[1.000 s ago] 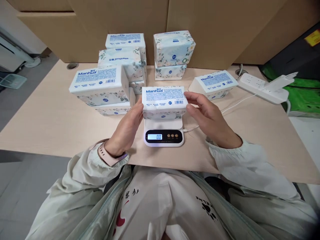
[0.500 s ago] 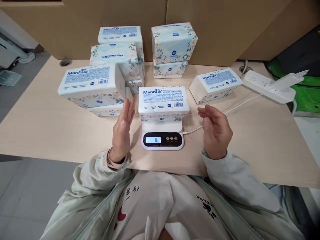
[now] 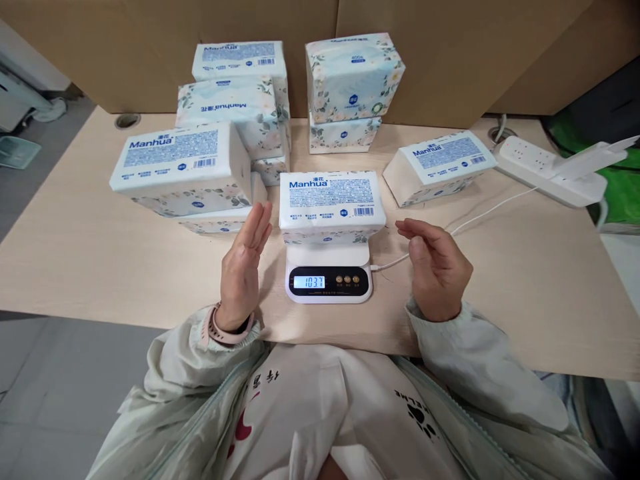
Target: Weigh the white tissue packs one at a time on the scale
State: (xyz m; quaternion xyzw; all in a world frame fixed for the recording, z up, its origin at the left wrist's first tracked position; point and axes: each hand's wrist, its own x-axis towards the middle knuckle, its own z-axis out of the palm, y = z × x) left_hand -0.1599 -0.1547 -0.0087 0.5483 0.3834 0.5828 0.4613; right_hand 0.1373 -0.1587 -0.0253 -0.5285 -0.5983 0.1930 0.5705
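A pack of tissues [image 3: 331,207] lies on the white plate of a digital kitchen scale [image 3: 329,285], whose lit display appears to read 103.7. My left hand [image 3: 243,270] is held upright just left of the pack, fingers stretched out, empty and apart from it. On the other side my right hand [image 3: 437,267] stays off the pack too, palm inward, fingers extended and holding nothing. A white cable [image 3: 393,262] runs from the scale's right side, passing behind my right hand.
Stacked tissue packs [image 3: 175,163] stand at the left, and a further stack [image 3: 353,83] sits at the back. One single pack [image 3: 440,167] lies at the right, near a white power strip [image 3: 550,170]. Large cardboard boxes [image 3: 425,60] line the table's back edge.
The scale's display went from 0.0 to about 103.7. Both hands keep nearly the same places beside the pack. The view has shifted slightly.
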